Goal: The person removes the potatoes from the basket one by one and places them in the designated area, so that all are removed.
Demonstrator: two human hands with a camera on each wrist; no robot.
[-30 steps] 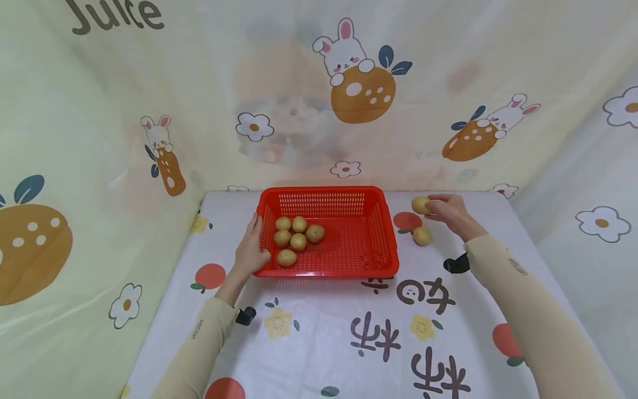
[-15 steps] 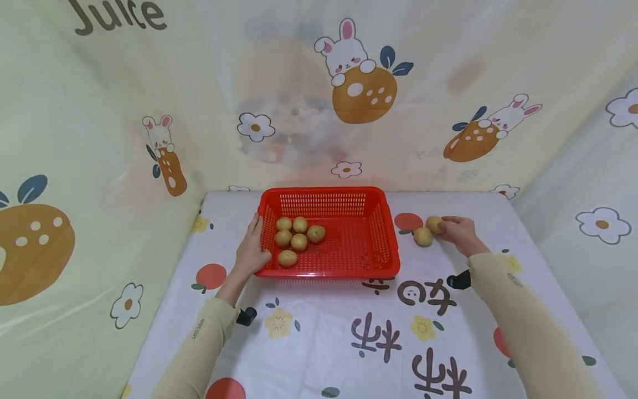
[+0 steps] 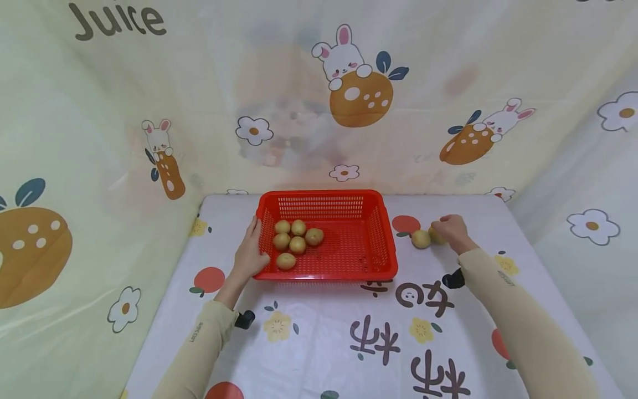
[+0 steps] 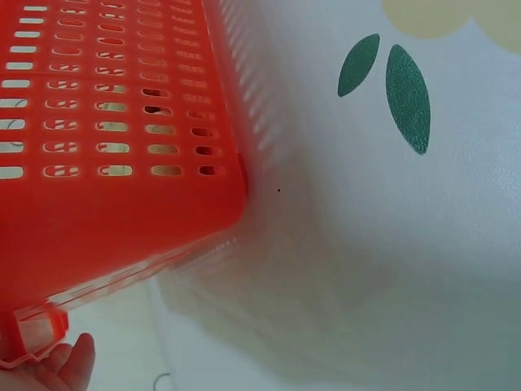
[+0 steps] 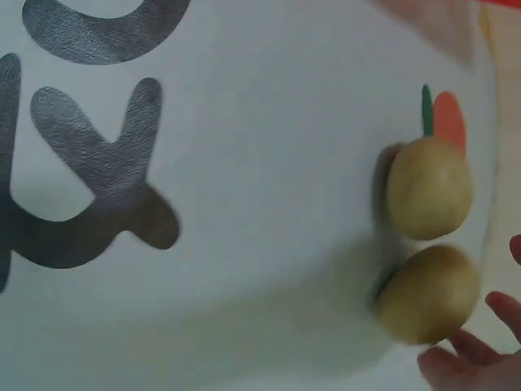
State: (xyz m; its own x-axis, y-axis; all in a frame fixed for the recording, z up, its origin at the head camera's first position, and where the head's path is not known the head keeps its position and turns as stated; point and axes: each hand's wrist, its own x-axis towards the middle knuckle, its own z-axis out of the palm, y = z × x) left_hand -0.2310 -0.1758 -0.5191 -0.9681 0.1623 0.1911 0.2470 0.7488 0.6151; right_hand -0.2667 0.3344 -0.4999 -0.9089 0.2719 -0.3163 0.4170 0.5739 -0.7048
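Observation:
My left hand (image 3: pixel 251 252) grips the left end of a red plastic basket (image 3: pixel 344 275), fingers along the side rim and thumb over the edge. Fingertips (image 4: pixel 77 362) show just under the rim in the left wrist view. Inside the basket, several potatoes (image 3: pixel 297 245) are grouped at the left. To its right on the table, two potatoes sit side by side: a nearer-left one (image 3: pixel 421 239) and another (image 5: pixel 431 295) that my right hand (image 3: pixel 451 230) partly covers from above. In the right wrist view the fingers spread loosely around that second potato, some apart from it.
A white patterned cloth (image 3: pixel 319 343) covers the table. Behind it and at both sides hang pale printed curtains (image 3: pixel 209 83), the back one close behind the basket's far rim.
My right hand has brought its potato down beside the other one on the table, and its fingers have loosened. The left hand and basket stay put; the head view tilts slightly.

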